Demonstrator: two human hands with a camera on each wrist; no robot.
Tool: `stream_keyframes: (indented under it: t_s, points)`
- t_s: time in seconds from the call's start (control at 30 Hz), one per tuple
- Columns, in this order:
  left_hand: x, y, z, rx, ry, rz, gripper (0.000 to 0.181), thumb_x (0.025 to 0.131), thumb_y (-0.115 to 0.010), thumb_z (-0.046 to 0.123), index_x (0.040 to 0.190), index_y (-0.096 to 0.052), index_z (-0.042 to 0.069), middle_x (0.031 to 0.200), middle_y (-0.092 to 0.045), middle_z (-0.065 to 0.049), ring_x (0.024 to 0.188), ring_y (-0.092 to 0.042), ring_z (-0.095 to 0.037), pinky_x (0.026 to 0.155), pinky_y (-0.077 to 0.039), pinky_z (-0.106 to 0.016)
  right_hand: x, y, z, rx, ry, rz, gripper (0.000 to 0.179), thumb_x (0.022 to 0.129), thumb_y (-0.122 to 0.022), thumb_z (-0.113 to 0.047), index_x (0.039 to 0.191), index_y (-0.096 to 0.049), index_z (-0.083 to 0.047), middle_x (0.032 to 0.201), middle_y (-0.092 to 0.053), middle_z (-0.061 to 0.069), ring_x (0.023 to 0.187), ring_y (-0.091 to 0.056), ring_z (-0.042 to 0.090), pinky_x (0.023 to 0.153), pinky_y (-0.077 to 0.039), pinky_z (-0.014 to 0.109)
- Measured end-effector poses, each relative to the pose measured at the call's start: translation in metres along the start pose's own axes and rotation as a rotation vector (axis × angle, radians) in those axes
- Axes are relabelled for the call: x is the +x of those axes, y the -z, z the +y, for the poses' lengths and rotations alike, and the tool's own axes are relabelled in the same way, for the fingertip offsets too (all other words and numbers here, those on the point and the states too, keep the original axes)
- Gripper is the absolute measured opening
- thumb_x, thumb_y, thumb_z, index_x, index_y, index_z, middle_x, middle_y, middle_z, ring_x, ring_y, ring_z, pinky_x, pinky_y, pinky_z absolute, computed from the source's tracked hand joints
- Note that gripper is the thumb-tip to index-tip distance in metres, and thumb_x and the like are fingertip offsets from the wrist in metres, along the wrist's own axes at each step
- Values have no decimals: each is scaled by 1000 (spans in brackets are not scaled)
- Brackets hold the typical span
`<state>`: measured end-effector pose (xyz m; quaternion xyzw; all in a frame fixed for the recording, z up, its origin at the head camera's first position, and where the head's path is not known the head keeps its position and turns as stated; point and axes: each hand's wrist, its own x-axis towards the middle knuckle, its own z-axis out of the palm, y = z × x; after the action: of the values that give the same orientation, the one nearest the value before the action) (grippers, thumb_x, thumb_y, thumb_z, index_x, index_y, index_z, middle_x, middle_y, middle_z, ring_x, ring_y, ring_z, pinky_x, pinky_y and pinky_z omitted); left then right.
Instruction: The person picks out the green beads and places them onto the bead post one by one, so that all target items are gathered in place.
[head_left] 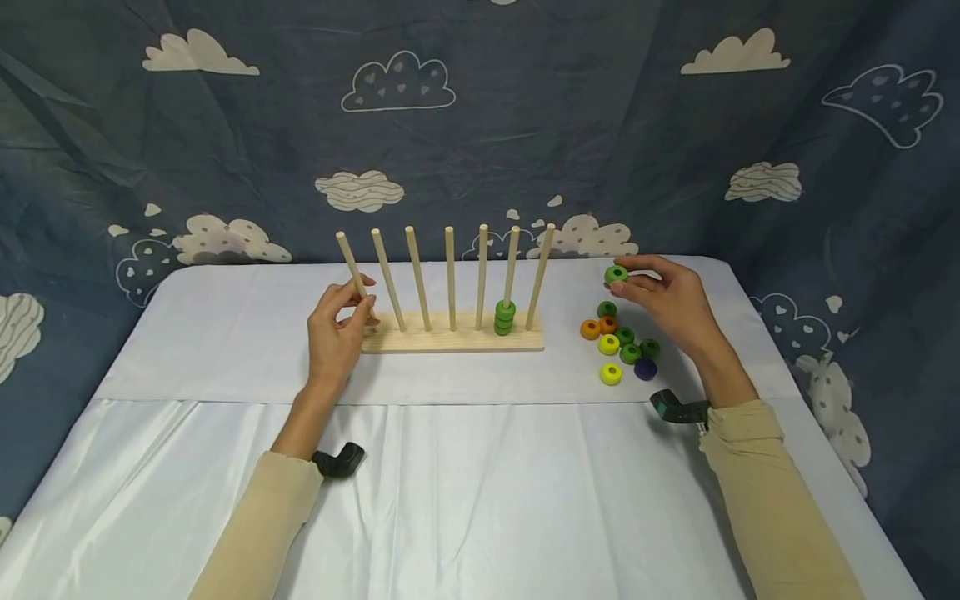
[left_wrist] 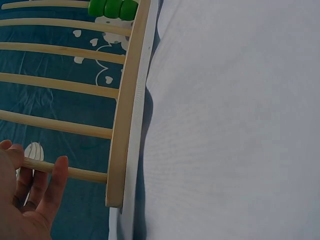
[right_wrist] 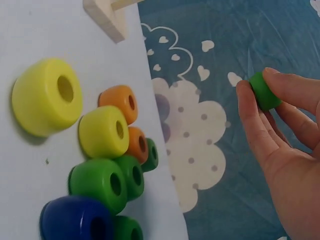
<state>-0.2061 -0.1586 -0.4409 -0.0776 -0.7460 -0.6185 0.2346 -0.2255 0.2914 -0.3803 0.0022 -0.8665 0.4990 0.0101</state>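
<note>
A wooden peg stand [head_left: 450,342] with several upright pegs stands on the white table. Three green beads [head_left: 505,318] are stacked on its second peg from the right. My left hand [head_left: 336,333] pinches the leftmost peg [left_wrist: 87,175] between thumb and fingers. Above the table at the right, my right hand [head_left: 671,300] holds a green bead [right_wrist: 264,91] between thumb and fingertips, its hole showing in the head view. Loose beads lie below that hand: yellow beads [head_left: 611,373], orange beads [head_left: 590,329], green beads [head_left: 630,353] and a dark blue bead [head_left: 646,368].
A white cloth covers the table [head_left: 480,500], with a fold line running across it. Behind hangs a dark blue curtain [head_left: 525,125] with printed clouds. Each wrist carries a small black camera, one beside the left sleeve [head_left: 277,492] and one beside the right sleeve [head_left: 765,483].
</note>
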Motion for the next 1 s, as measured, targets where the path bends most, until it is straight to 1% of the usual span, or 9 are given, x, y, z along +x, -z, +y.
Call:
stream_keyframes:
  t_s: [0.13,0.23,0.3,0.43,0.57,0.67,0.77,0.9,1.0]
  points:
    - [-1,-2,0,6,-1,11,24,98,-66,-6,121,-70,-8,102,-57,-25,92,-63,-1,69,-68,-16,-1,-2,-5,38,13,1,48,99,-73,-25,144,-60,-15,130,-62,-6,100,-69,-10,94,-58,4]
    - [-1,-2,0,3,-4,14,24,98,-65,-7,122,-69,-10,103,-57,-27,92,-62,0,69,-66,-13,-2,-3,-9,71,34,6,46,100,-72,-20,143,-60,-14,125,-61,-10,100,-70,-9,93,-59,5]
    - [-2,-2,-1,2,2,13,24,98,-66,-7,122,-70,-8,103,-57,-25,92,-63,-1,69,-67,-15,-3,-4,-12,91,45,8,45,100,-71,-19,143,-60,-13,123,-62,-12,100,-70,-9,93,-60,5]
    - [-2,0,-2,-8,13,5,22,98,-68,-2,120,-73,-3,101,-58,-18,93,-65,-5,72,-71,-26,-4,-5,-16,109,57,10,45,100,-71,-18,143,-60,-12,121,-62,-13,99,-70,-8,93,-60,6]
    - [-2,1,-2,-18,3,-6,22,98,-69,1,120,-74,1,100,-59,-16,95,-67,-10,73,-72,-35,-6,-6,-21,75,76,27,44,100,-72,-20,142,-61,-12,124,-63,-10,102,-68,-6,92,-59,4]
    - [-2,2,-2,-16,-3,-8,23,98,-70,2,120,-74,1,100,-59,-16,95,-67,-10,73,-71,-37,-6,-6,-25,27,100,42,45,99,-73,-22,142,-62,-13,133,-63,-3,108,-63,-2,92,-57,1]
    - [-2,1,-1,-9,-7,-8,23,98,-70,2,121,-74,1,101,-60,-17,95,-67,-10,73,-71,-37,-5,-7,-29,8,149,57,44,99,-74,-23,140,-64,-13,134,-64,-4,112,-60,1,91,-56,1]
    - [-1,1,-1,-8,-14,-10,24,98,-70,3,122,-74,2,102,-60,-19,96,-66,-10,73,-71,-37,-5,-9,-34,27,214,66,42,99,-73,-22,138,-66,-12,127,-66,-13,111,-61,3,91,-57,3]
    - [-1,1,-1,-12,-16,-11,24,98,-70,2,122,-74,2,103,-60,-19,96,-66,-10,73,-71,-37,-6,-10,-39,35,236,66,41,99,-73,-21,139,-65,-11,131,-66,-6,111,-61,2,91,-57,3]
